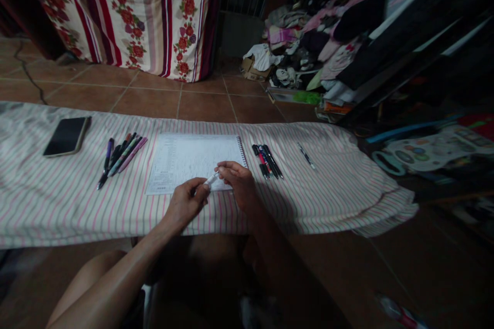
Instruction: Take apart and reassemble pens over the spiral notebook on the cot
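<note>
Between my two hands is a small whitish, tube-like object (212, 179), perhaps part of a pen; its exact kind is unclear. My left hand (188, 201) pinches its lower left end between thumb and fingers. At the upper right end, the fingertips of my right hand (238, 180) close on it. Both hands are over the near edge of a spiral notebook (189, 154), which lies with a pale, printed-looking page up and its coil on the right. Right of the notebook lies a group of pens (268, 161), mostly dark with one reddish.
A striped cloth (332, 190) covers the table. Left of the notebook are several coloured pens (125, 154) and a dark phone (67, 136). A single pen (306, 156) lies farther right. Beyond are a floral curtain (154, 20) and a clothes pile (309, 36).
</note>
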A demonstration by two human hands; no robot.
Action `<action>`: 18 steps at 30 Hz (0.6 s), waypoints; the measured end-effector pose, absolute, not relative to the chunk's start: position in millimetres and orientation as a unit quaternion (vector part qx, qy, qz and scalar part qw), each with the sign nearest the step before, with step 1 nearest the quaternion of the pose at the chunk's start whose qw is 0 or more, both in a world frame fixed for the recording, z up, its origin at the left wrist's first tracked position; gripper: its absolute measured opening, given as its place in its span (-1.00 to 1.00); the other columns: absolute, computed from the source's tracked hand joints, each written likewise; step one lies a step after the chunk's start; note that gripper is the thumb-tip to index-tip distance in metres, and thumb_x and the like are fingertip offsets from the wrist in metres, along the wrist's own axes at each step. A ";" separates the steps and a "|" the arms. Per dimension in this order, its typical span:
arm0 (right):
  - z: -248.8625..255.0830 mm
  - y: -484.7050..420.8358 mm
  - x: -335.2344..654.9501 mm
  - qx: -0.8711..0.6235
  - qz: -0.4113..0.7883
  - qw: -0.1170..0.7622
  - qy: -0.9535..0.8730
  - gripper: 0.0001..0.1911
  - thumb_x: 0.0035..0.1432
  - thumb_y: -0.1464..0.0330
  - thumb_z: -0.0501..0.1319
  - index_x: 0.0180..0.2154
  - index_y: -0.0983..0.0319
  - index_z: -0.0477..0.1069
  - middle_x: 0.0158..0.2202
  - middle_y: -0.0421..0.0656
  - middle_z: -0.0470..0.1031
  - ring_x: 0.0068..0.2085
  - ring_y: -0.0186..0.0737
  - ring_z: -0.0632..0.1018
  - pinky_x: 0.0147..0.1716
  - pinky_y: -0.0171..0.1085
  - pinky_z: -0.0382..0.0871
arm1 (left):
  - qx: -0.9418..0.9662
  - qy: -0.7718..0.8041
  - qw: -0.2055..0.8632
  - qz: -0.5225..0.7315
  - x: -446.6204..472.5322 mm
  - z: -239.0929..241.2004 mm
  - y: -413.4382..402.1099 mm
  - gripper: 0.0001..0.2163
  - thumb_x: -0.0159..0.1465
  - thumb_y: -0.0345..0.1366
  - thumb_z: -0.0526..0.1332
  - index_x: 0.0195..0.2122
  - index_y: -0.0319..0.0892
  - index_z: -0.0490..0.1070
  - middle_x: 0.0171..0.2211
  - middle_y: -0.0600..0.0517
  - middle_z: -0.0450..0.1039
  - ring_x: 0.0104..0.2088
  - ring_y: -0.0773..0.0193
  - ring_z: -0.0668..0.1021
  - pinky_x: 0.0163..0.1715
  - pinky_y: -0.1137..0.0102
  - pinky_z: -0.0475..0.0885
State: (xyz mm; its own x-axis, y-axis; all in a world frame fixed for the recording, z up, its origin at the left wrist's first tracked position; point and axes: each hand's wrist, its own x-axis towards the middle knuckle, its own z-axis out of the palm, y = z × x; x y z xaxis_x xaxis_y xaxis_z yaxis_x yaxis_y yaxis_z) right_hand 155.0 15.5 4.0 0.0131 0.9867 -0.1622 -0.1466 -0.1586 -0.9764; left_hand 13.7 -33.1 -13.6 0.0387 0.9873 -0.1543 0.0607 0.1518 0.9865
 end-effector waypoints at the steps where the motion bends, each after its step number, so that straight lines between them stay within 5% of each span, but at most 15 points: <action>1: 4.1 15.4 154.8 -0.508 0.566 0.498 -0.417 -0.77 -0.20 0.28 0.30 -0.41 0.23 0.48 -0.42 -0.14 0.57 -0.51 -0.36 0.39 -0.53 -0.36 0.18 | 0.482 0.541 0.532 0.438 13.8 -13.7 -33.0 -0.70 0.15 -0.08 0.16 -0.27 -0.22 0.45 -0.60 0.07 0.34 -0.60 0.36 0.35 -0.62 0.50 0.19; 18: 5.2 14.4 152.9 -0.499 0.569 0.503 -0.418 -0.74 -0.21 0.27 0.31 -0.38 0.24 0.46 -0.42 -0.14 0.57 -0.48 -0.34 0.44 -0.51 -0.34 0.22 | 0.502 0.537 0.519 0.437 12.2 -16.6 -31.4 -0.69 0.18 -0.08 0.14 -0.25 -0.22 0.45 -0.59 0.06 0.39 -0.60 0.36 0.38 -0.58 0.48 0.24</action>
